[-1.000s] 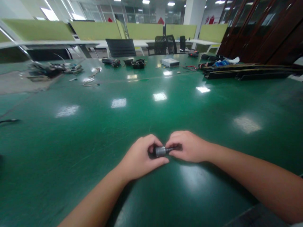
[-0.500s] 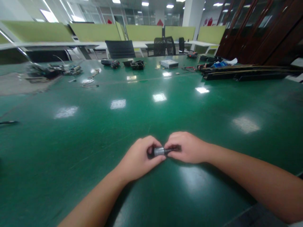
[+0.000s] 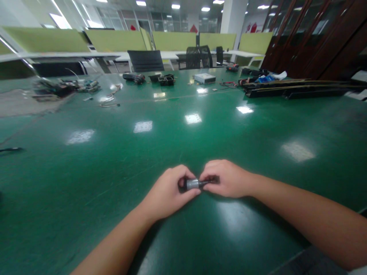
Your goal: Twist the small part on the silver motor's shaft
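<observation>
A short cylindrical piece (image 3: 192,184), black with a silver-grey band, lies level between my hands just over the green table. My left hand (image 3: 169,193) is closed around its thicker, band-side end, thumb below and fingers above. On the other side, my right hand (image 3: 225,178) pinches the narrow dark end, which runs into the palm. The fingertips of both hands nearly meet at the middle of the piece. Its exact kind cannot be made out, and the fingers cover part of both ends.
The glossy green table (image 3: 160,149) bears circuit boards and wires (image 3: 77,84) at far left. Along the back are a black tool-like item (image 3: 133,78), black parts (image 3: 163,79) and a silver box-shaped drive (image 3: 204,78). Long black strips (image 3: 298,88) lie far right. A dark cable (image 3: 10,149) enters at left.
</observation>
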Motion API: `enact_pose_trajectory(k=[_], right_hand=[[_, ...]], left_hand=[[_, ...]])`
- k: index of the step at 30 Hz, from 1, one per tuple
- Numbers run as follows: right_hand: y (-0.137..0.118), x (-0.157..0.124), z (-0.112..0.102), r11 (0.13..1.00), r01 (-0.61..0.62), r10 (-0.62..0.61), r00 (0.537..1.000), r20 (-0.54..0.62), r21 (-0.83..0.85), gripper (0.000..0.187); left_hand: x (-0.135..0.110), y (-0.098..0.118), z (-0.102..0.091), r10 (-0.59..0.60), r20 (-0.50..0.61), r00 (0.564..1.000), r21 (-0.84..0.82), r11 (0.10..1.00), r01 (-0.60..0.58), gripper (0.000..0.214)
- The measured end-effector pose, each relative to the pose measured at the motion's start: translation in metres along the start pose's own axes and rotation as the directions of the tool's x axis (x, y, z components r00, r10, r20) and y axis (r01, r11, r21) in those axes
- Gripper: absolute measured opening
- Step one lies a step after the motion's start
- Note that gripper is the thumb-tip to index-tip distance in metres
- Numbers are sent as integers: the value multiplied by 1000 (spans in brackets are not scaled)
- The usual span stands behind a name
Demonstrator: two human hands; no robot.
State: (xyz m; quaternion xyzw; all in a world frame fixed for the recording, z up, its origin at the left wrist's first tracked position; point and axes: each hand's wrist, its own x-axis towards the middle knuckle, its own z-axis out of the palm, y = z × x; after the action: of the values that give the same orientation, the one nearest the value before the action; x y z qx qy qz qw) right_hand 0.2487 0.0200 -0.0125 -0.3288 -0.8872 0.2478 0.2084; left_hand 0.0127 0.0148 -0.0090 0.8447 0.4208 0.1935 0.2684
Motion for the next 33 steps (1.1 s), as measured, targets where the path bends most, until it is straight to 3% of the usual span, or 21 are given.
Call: enact_pose_trajectory(k=[21,33], right_hand=[[2,-3,-7,1000,17,-17,1000,13,-23,9],[16,-15,-35,986,-162,166,972,163,-36,13]], left_hand=[[-2,-1,-1,-5,2,1000,11,1000,4,19],[-4,0,-1,-3,6,1000,2,1000,3,20]])
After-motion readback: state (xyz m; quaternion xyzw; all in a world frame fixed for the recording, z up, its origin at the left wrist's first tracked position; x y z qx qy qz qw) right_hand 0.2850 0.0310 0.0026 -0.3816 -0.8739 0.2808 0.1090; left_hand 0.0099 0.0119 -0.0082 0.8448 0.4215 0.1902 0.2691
